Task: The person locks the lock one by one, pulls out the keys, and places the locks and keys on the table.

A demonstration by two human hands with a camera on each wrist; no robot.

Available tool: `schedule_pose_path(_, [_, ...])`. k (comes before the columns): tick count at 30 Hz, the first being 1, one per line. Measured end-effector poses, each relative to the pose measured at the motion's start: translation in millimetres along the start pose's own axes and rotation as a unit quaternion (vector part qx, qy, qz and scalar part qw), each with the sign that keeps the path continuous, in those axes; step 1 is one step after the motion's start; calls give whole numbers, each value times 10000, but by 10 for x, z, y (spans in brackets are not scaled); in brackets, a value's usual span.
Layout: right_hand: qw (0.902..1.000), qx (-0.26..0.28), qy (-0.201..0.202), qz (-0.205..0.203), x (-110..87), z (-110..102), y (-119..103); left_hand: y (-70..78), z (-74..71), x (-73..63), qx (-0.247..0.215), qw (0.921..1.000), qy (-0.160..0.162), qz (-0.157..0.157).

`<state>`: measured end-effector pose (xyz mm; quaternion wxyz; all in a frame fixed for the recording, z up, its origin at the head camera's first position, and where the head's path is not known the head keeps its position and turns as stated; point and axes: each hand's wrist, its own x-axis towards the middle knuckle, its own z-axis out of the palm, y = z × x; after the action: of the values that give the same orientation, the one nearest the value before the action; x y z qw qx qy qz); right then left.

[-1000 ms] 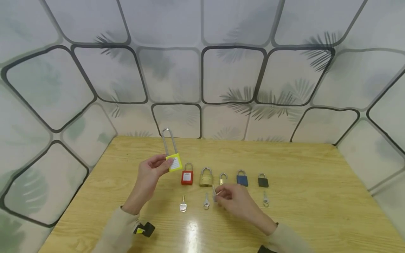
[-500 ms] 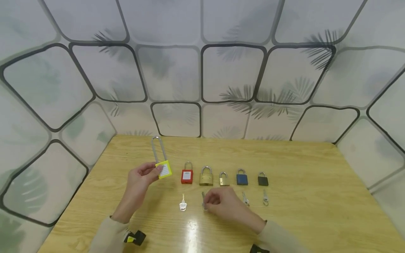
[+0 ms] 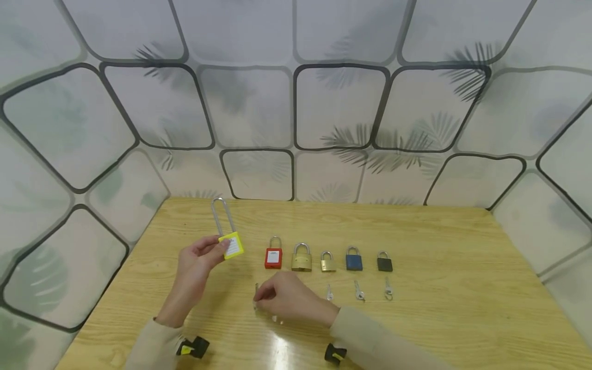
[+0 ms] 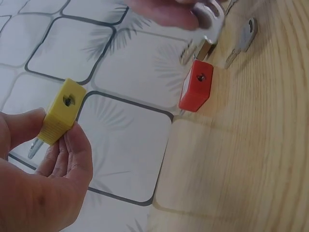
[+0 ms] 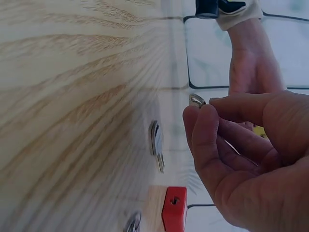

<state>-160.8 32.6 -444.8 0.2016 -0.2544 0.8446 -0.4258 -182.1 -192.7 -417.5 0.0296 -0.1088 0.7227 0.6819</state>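
A yellow padlock (image 3: 231, 245) with a long shackle is raised above the left part of the table. My left hand (image 3: 196, 267) pinches its body between thumb and fingers; the left wrist view shows the keyhole in the underside of the yellow padlock (image 4: 66, 100). Low over the table, my right hand (image 3: 291, 298) pinches a small metal key (image 3: 256, 298) between thumb and forefinger. In the right wrist view, only the end of this key (image 5: 197, 100) sticks out from the fingertips. A red padlock (image 3: 273, 258) stands just beyond the right hand.
Right of the red padlock are a large brass padlock (image 3: 301, 262), a small brass padlock (image 3: 328, 265), a blue padlock (image 3: 354, 262) and a black padlock (image 3: 385, 264). Before them lie keys, including one key (image 3: 359, 293) below the blue padlock. A patterned wall backs the table.
My right hand has moved left along the row of keys, carrying the pinched key closer to my left hand. The left hand has shifted left with the yellow padlock.
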Motion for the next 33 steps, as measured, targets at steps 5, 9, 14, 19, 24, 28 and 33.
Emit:
schedule_pose_path(5, [9999,-9,-153,-60,130,88,-49,14,-30,-15,-79,9999,94,10])
schedule_pose_path(9, [9996,13,-272,63,191,132,-66,15,-51,-20,-98,9999,117,-10])
schedule_pose_path(14, [9988,-210,-392,217,256,168,-70,10,-64,-14,-109,9998,154,-37])
schedule_pose_path(19, [9978,-203,-553,314,285,183,-104,18,-55,-19,-100,9999,111,-20])
schedule_pose_path(24, [9968,-112,-688,387,283,188,-137,19,-37,-19,-43,10000,66,1])
schedule_pose_path(28, [9969,-269,-700,249,263,187,-131,15,-39,-21,18,10000,56,-72])
schedule_pose_path(33, [9976,-232,-595,253,202,139,-102,3,-46,-15,187,9998,-19,-74])
